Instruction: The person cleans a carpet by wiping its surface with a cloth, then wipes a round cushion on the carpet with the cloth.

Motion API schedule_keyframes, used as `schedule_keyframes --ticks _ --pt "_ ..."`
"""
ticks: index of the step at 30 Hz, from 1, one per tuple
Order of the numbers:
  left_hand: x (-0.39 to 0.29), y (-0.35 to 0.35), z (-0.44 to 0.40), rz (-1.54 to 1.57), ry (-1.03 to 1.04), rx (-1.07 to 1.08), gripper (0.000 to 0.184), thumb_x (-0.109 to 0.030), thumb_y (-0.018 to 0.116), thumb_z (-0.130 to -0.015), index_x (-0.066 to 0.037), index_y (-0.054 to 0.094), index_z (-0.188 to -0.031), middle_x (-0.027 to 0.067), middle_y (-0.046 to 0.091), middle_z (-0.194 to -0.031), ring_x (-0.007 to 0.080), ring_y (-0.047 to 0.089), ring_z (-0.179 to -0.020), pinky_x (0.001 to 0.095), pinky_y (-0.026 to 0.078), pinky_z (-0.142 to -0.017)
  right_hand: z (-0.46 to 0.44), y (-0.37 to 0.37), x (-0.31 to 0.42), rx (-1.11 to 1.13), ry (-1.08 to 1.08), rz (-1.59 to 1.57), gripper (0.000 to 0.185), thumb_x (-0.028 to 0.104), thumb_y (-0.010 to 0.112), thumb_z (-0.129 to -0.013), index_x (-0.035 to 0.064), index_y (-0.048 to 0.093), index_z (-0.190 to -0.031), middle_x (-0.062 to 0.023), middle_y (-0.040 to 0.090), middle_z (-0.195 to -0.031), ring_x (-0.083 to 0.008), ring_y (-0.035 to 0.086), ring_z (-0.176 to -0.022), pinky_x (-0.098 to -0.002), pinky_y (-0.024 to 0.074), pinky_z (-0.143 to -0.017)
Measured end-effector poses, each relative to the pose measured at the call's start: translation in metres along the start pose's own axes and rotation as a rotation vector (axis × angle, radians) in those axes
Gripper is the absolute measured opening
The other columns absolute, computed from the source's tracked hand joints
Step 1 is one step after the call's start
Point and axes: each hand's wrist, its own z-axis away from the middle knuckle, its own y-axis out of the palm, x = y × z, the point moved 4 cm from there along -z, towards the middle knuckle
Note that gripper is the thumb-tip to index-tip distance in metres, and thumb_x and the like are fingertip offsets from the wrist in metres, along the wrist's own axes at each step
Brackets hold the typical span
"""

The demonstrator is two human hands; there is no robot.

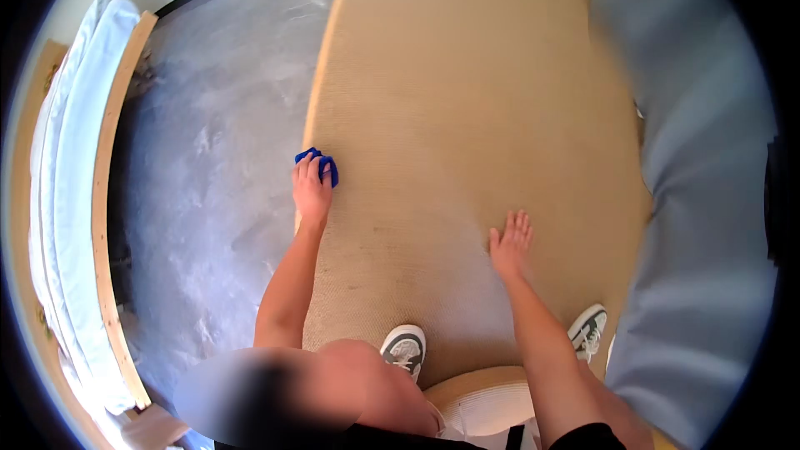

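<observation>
A bunched blue cloth [330,172] is under my left hand [312,193], whose fingers press it against the light wooden edge of a tan woven mat or carpeted platform [467,100]. My right hand [512,245] is to the right and a little lower, fingers spread, palm down over the tan surface, holding nothing. Whether its palm touches the surface is hard to tell.
Left of the tan surface lies a mottled grey floor [225,117]. At the far left, a curved wooden frame [102,200] borders white bedding [79,192]. Grey fabric [696,200] runs down the right side. Two sneakers [405,348] show near the bottom.
</observation>
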Motion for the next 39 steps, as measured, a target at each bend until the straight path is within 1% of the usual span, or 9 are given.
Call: schedule_keyframes --ticks 6,8,9,16,21,25,29,32,39 --pt "-0.137 0.04 0.034 0.471 0.042 0.454 0.03 -0.027 0.072 -0.096 -0.004 0.069 -0.115 0.0127 0.07 -0.122 0.0314 0.066 -0.11 0.0387 0.053 -0.095 -0.003 0.02 0.019 -0.075 0.01 -0.329 0.077 0.046 0.062 -0.098 0.0006 0.037 -0.155 -0.0259 0.032 -0.162 -0.0428 0.022 -0.153 -0.0563 0.0163 -0.125" --pt "-0.18 0.055 0.064 0.987 -0.541 0.83 0.035 -0.032 0.068 -0.1 -0.002 0.067 -0.118 0.0094 0.071 -0.113 0.021 0.067 -0.106 0.0336 0.054 -0.09 -0.004 0.017 0.039 -0.093 -0.011 -0.829 0.08 0.048 0.067 -0.098 0.0021 0.035 -0.156 -0.0258 0.037 -0.159 -0.0397 0.028 -0.152 -0.0513 0.0245 -0.123" --pt "-0.2 0.056 0.073 1.005 -0.517 0.876 0.035 -0.032 0.068 -0.1 -0.002 0.067 -0.118 0.0094 0.071 -0.113 0.021 0.067 -0.106 0.0336 0.054 -0.09 -0.003 0.018 0.05 -0.085 -0.011 -1.055 0.079 0.043 0.069 -0.099 0.0023 0.033 -0.157 -0.0234 0.038 -0.159 -0.0342 0.036 -0.148 -0.046 0.0308 -0.121" --pt "-0.305 0.035 0.095 1.32 -0.686 1.456 0.05 -0.032 0.068 -0.101 0.0 0.05 -0.137 0.0116 0.067 -0.121 0.0188 0.067 -0.109 0.0344 0.055 -0.094 -0.002 -0.038 0.033 0.439 0.119 -1.732 0.077 0.025 0.074 -0.097 0.0046 0.031 -0.158 -0.0162 0.053 -0.145 -0.024 0.054 -0.132 -0.0373 0.046 -0.109" --pt "-0.344 0.081 0.111 0.793 -0.317 1.572 0.06 -0.03 0.076 -0.095 0.003 0.049 -0.137 0.0134 0.066 -0.123 0.0223 0.066 -0.114 0.0367 0.056 -0.098 0.002 -0.071 -0.036 0.504 -0.029 -1.595 0.078 0.011 0.074 -0.088 0.0096 0.036 -0.157 -0.0121 0.058 -0.139 -0.0222 0.055 -0.128 -0.0359 0.0458 -0.107" --pt "-0.397 0.125 0.124 0.618 -0.268 1.585 0.063 -0.041 0.075 -0.095 0.004 0.052 -0.133 0.0167 0.071 -0.109 0.0231 0.069 -0.103 0.0372 0.058 -0.091 -0.015 -0.09 -0.121 0.53 0.181 -1.496 0.04 0.018 0.073 -0.088 0.0067 0.062 -0.125 -0.0085 0.069 -0.112 -0.0186 0.063 -0.106 -0.0321 0.0494 -0.094" --pt "-0.431 0.155 0.151 0.545 0.217 1.404 0.056 -0.04 0.07 -0.096 0.001 0.054 -0.131 0.0147 0.072 -0.097 0.0253 0.072 -0.089 0.0379 0.058 -0.083 -0.043 -0.094 -0.265 0.207 0.373 -1.745 0.046 0.018 0.067 -0.091 0.0044 0.059 -0.134 -0.0082 0.068 -0.12 -0.0188 0.064 -0.109 -0.0337 0.0526 -0.095" --pt "-0.423 0.162 0.185 0.479 0.555 1.288 0.046 -0.03 0.067 -0.095 -0.003 0.056 -0.131 0.0162 0.067 -0.117 0.0312 0.065 -0.111 0.0412 0.053 -0.095 -0.061 -0.101 -0.375 -0.179 0.532 -1.655 0.05 0.017 0.067 -0.091 0.0028 0.056 -0.138 -0.0118 0.065 -0.127 -0.0236 0.062 -0.114 -0.0368 0.0499 -0.101" --pt "-0.393 0.127 0.223 0.355 1.181 0.995 0.049 -0.026 0.068 -0.09 -0.011 0.058 -0.136 0.013 0.055 -0.144 0.0332 0.047 -0.139 0.0514 0.041 -0.113 -0.047 -0.125 -0.57 -0.683 0.895 -0.279 0.063 0.029 0.057 -0.099 -0.0022 0.042 -0.151 -0.0274 0.046 -0.154 -0.0423 0.046 -0.141 -0.044 0.0359 -0.119"
